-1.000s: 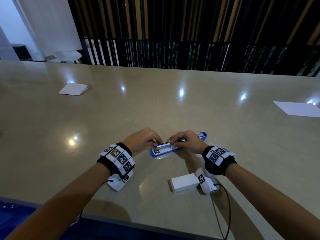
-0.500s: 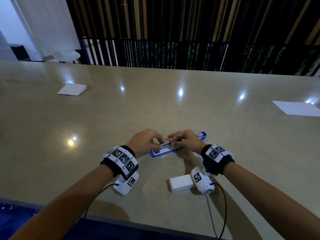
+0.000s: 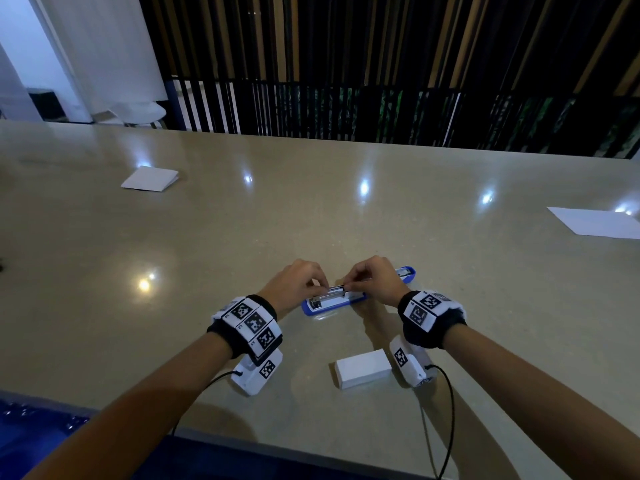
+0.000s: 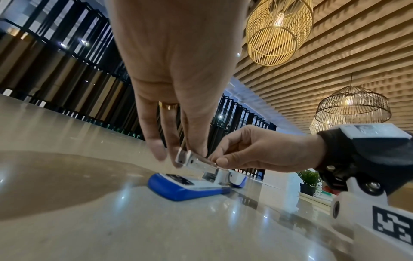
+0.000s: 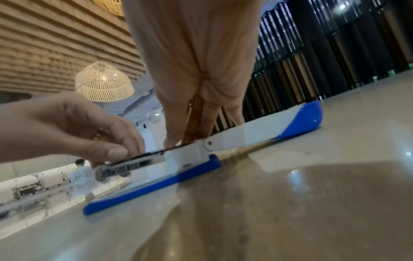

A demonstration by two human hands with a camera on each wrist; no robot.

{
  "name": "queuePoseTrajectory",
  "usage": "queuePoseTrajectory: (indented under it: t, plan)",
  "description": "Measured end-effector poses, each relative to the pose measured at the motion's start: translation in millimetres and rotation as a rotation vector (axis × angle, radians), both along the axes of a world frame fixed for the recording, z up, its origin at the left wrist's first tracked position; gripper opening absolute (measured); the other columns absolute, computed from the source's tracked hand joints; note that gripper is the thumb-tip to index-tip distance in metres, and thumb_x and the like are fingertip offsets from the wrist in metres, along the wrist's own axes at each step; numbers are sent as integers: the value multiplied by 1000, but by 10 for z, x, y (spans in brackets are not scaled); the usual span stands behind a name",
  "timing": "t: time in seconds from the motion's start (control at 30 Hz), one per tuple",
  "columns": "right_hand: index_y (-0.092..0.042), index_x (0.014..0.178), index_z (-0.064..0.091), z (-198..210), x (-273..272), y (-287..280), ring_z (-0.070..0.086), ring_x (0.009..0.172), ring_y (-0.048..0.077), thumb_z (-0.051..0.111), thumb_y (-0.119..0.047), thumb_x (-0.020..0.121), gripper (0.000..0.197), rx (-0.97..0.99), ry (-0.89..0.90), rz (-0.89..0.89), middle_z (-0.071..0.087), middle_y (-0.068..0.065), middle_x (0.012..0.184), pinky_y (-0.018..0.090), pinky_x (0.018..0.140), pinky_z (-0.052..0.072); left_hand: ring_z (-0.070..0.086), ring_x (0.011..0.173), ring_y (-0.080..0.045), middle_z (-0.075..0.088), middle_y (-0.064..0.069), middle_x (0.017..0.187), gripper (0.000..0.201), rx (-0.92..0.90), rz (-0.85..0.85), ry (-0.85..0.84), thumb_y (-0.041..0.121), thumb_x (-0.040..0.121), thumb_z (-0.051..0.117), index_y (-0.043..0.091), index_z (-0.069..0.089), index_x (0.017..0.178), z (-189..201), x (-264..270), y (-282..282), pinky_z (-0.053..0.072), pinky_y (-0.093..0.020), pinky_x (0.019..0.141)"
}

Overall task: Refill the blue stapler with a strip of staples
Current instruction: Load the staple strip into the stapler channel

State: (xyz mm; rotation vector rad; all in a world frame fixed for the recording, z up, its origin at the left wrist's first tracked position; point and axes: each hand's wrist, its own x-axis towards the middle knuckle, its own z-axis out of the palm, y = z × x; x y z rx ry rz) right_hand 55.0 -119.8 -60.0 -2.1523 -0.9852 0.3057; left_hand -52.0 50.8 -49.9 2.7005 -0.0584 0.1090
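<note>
**Blue stapler lying open on table, both hands at its metal channel**

Far left on the table [image 3: 104, 271] lies a folded white paper [image 3: 149, 178], well apart from the work area.

The left hand [image 3: 294, 285] reaches down over the front end of the blue stapler [image 3: 332, 303]. In the left wrist view its fingers [image 4: 154, 146] point downward, and thumb and fingertips pinch the front end of the metal staple channel [image 4: 196, 163] from both sides. A ring shows on one finger.

The stapler sits at the centre of the table, just ahead of both wrists, its blue base flat on the surface. Its top cover [image 5: 279, 127] is swung fully back and rests on the table to the right, in line with the base. The channel stands slightly tilted above the base, front end raised. A dark line runs along the top of the channel in the right wrist view; whether staples lie inside cannot be told.

The right hand [image 3: 372, 280] bears on the rear part of the channel near the hinge. Its fingers [image 5: 178, 137] are held close together, tips down on the channel's upper edge; what they pinch, if anything, cannot be told.

A closed small white box [image 3: 363, 368] lies near the table's front edge, beside the right wrist; its contents are hidden.

Far right lies a flat white sheet [image 3: 595, 223].
</note>
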Motion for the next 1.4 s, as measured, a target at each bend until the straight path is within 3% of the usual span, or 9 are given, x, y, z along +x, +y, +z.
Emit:
queuePoseTrajectory:
  t: [0.23,0.4,0.53,0.7,0.83,0.97,1.1,1.2,1.4]
  plan:
    - [-2,87,76,11,-9,-47,64,82,15,71,-7,80,10,-44,-35,48,75,14,95,9,77,45,70,86,-22,71,-14,100,16,-77,-46,100,7,85,66,1,74,97,131,-34,113,59,-36,79]
    - [0,92,75,-22,-3,-91,63,89,14,69,-5,81,13,-4,44,73,73,13,103,3,73,46,69,88,-23,72,-15,102,18,-64,-49,114,6,88,62,0,73,101,104,-25,102,59,-36,78]
    - [4,94,74,-56,16,-104,64,87,18,68,2,80,15,95,170,63,71,19,104,14,78,50,65,80,-16,73,-10,99,23,-103,-28,73,17,91,60,2,73,103,62,-32,64,54,-10,68]
    - [3,100,73,-72,-11,-59,63,85,18,67,-1,82,19,94,216,62,71,20,103,18,77,51,67,84,-19,74,-5,97,23,-43,19,43,26,87,64,10,73,101,1,-7,5,57,-40,79]
    - [1,94,75,-53,-58,-20,67,84,24,71,-7,80,16,143,228,35,73,21,97,32,82,55,64,86,-17,73,-1,97,24,24,73,23,35,87,63,17,74,99,-21,-13,-26,57,-41,78]
    - [3,91,75,-21,-80,-1,68,74,20,72,-6,78,15,177,226,4,74,20,91,21,74,57,68,83,-17,64,7,92,15,-110,85,30,28,85,66,15,69,93,27,-21,-58,59,-39,77]
    - [-5,77,76,3,-92,22,68,66,18,76,-6,75,2,206,217,-15,74,16,77,22,69,58,69,83,-17,67,3,90,10,-149,64,13,22,83,69,14,68,89,33,-16,-48,58,-42,78]
    - [-17,66,69,-3,-78,35,65,57,7,77,-9,74,14,217,206,-42,69,2,66,16,62,55,70,86,-17,72,-4,93,11,-172,46,-13,18,82,70,9,68,88,27,-16,-59,58,-42,80]
    - [-21,71,62,4,-47,32,62,55,-4,77,0,73,26,265,184,-8,65,-4,67,12,61,54,67,87,-14,71,1,96,16,-187,34,-27,22,83,69,16,67,97,-6,-24,-31,58,-39,81]
